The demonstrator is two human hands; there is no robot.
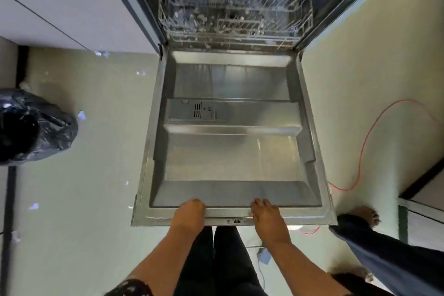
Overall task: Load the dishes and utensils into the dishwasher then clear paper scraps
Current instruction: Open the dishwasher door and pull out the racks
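The dishwasher door point(230, 151) lies fully lowered in front of me, its steel inner face up. Both hands are on its near top edge: my left hand point(188, 214) has its fingers curled over the rim, and my right hand point(268, 217) lies on the rim with fingers spread over the edge. Behind the door the wire racks point(235, 7) sit inside the tub; I cannot tell what they hold. Several white paper scraps point(81, 115) lie scattered on the pale floor to the left.
A black bin bag point(31, 127) stands open on the floor at far left. Another person's leg and bare foot point(366, 215) stand close at the right of the door. An orange cable point(365, 142) loops over the floor on the right. White cabinets point(60, 2) flank the dishwasher.
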